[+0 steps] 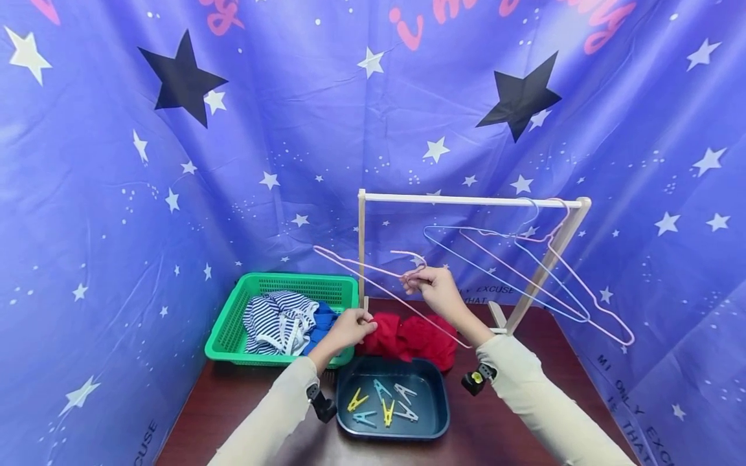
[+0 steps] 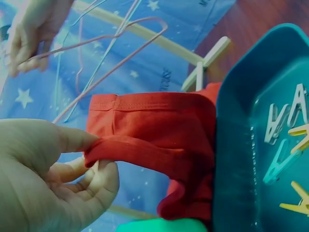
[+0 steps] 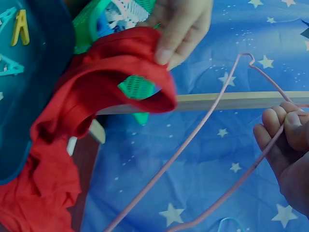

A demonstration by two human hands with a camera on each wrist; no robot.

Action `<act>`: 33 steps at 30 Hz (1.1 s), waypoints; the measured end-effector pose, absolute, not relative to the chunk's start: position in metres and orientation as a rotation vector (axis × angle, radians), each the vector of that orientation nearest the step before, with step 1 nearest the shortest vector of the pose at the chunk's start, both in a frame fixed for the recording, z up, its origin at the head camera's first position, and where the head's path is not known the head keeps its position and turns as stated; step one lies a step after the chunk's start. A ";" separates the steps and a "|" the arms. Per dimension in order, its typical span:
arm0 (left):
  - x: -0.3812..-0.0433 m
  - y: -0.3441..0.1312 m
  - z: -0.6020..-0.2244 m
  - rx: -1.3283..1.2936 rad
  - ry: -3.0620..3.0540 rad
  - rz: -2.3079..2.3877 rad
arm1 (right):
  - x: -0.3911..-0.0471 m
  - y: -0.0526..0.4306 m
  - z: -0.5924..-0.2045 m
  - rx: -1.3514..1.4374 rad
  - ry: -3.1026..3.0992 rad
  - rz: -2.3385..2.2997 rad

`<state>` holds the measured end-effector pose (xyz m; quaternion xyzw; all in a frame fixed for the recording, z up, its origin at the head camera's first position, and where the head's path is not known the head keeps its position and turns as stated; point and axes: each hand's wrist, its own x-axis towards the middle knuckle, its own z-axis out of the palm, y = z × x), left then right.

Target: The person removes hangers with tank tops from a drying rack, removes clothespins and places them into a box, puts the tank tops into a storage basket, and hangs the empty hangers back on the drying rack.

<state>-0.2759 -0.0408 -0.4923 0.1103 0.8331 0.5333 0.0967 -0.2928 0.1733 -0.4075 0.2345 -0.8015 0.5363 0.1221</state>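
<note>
My left hand (image 1: 350,327) pinches the hemmed edge of a red garment (image 1: 428,340) between thumb and fingers. In the left wrist view the garment's opening (image 2: 140,104) gapes from that pinch. The rest of it lies crumpled on the table behind the dark tray, so its full shape is hidden. Higher and to the right, my right hand (image 1: 434,288) grips a pink wire hanger (image 3: 193,132) close to the base of its hook. The hanger tilts in the air, one end pointing up left, the other passing down in front of the red cloth. Hanger and garment look apart.
A wooden rack (image 1: 472,200) stands behind, with a blue hanger (image 1: 478,262) and another pink hanger (image 1: 606,310) on its right end. At left, a green basket (image 1: 224,336) holds striped and blue clothes. A dark tray (image 1: 393,432) in front holds several clothespins (image 1: 387,413).
</note>
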 end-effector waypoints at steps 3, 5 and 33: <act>-0.280 -0.047 -0.489 0.243 2.407 1.613 | -0.292 0.178 -0.416 0.693 -2.370 1.565; -0.282 -0.050 -0.487 0.193 2.381 1.625 | -0.292 0.181 -0.422 0.704 -2.384 1.577; -0.307 -0.072 -0.394 0.070 2.147 1.985 | -0.283 0.203 -0.457 0.579 -2.532 1.569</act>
